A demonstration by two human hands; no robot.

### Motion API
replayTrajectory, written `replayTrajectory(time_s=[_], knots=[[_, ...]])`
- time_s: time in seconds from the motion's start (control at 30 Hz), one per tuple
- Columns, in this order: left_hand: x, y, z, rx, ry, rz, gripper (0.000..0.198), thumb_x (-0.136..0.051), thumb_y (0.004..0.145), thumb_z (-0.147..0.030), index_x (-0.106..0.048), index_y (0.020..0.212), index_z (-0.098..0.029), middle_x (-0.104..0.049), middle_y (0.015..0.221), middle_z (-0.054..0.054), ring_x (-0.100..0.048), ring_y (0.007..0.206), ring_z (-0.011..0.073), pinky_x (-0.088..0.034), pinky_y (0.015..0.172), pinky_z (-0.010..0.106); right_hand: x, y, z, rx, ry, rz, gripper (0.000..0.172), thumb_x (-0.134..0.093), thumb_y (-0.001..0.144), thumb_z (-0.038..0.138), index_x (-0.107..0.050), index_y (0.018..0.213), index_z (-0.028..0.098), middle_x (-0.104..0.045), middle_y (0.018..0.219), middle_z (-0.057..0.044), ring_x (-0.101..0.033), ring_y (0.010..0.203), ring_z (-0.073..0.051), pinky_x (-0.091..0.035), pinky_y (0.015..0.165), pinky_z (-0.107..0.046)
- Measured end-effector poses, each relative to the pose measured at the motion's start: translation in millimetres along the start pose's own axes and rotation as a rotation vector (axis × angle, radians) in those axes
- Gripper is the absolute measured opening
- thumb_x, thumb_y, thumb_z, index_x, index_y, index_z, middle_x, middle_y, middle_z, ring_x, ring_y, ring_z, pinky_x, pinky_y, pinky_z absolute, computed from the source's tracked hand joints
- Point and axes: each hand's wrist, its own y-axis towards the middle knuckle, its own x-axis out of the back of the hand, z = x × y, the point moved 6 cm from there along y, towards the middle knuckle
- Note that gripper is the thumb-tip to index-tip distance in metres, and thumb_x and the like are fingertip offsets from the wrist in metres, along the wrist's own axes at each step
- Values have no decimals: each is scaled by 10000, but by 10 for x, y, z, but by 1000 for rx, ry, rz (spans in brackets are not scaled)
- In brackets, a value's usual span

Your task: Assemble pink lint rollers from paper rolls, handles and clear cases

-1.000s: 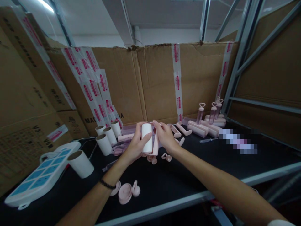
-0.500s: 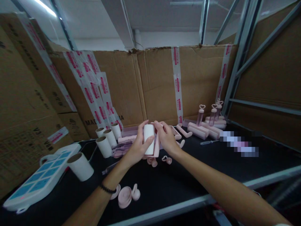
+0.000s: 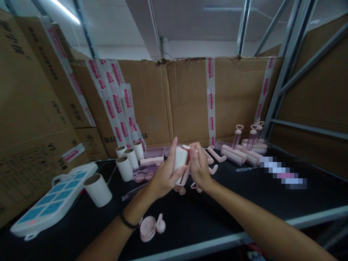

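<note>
My left hand [image 3: 162, 177] is wrapped round a white roll [image 3: 179, 158], its thumb pressed across the front and a finger extended up behind. A pink plastic holder [image 3: 185, 177] runs along the roll's right side, with a reddish-brown strip between them. My right hand [image 3: 200, 167] is closed on the upper right of this holder, thumb near the top end. Just below sit small pink knob-like parts [image 3: 181, 190]. Nearer me lie a round pink cap [image 3: 147, 228] and a pink looped knob [image 3: 160, 224].
White rolls with cardboard cores [image 3: 124, 168] stand to the left, one [image 3: 98, 190] beside a power strip [image 3: 54, 203]. Pink cylinders [image 3: 233, 155] and heart-topped tubes [image 3: 236, 137] sit at back right, near a small screwdriver [image 3: 246, 169]. Cardboard [image 3: 190, 98] walls the back; a metal rail [image 3: 217, 243] edges the front.
The white roll and holder have turned in my hands, so the roll's top end shows more. My right hand has closed further round the holder's side. The whole view has shifted slightly.
</note>
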Motion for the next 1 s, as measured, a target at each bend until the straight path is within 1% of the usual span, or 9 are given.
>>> replayTrajectory(time_s=[0.13, 0.3, 0.43, 0.67, 0.83, 1.0], knots=[[3, -9, -29, -7, -9, -13, 881, -545, 1003, -369, 16, 1664, -217, -553, 1488, 172, -629, 1206, 304, -448, 1078, 423, 14, -13, -5, 18, -21, -6, 328, -367, 1066, 472, -524, 913, 228, -559, 751, 21, -526, 673, -154, -386, 645, -296], [-28, -15, -21, 6, 14, 30, 887, -524, 1011, -384, 58, 1659, -215, -541, 1500, 180, -650, 1179, 299, -457, 1073, 427, 22, -33, -4, 22, -31, -21, 325, -357, 1067, 465, -515, 906, 231, -540, 743, 24, -515, 667, -154, -383, 639, -299], [-48, -31, 2, 1, 42, 49, 889, -519, 1012, -396, 61, 1659, -206, -520, 1518, 188, -626, 1222, 311, -440, 1095, 445, 14, -42, 12, 40, -47, -17, 324, -354, 1064, 463, -513, 901, 232, -541, 740, 24, -509, 664, -157, -381, 637, -302], [-50, -40, -4, -18, 66, 46, 877, -501, 1016, -413, 47, 1659, -176, -540, 1494, 196, -611, 1248, 314, -437, 1098, 446, 5, -62, -48, 14, -42, -24, 340, -341, 1062, 485, -510, 906, 235, -530, 744, 23, -508, 668, -161, -374, 632, -307], [-57, -44, -16, 1, 89, 59, 882, -494, 1018, -422, 64, 1657, -183, -483, 1549, 203, -594, 1281, 325, -421, 1119, 464, 9, -74, -34, 14, -37, -30, 342, -343, 1065, 485, -506, 898, 235, -513, 731, 30, -494, 653, -157, -369, 626, -306], [-65, -45, -34, -15, 87, 53, 865, -495, 1018, -400, 51, 1660, -205, -390, 1620, 196, -554, 1339, 332, -397, 1148, 473, 14, -80, -17, 23, -42, -29, 342, -338, 1066, 477, -501, 890, 235, -502, 717, 33, -482, 646, -158, -361, 623, -306]])
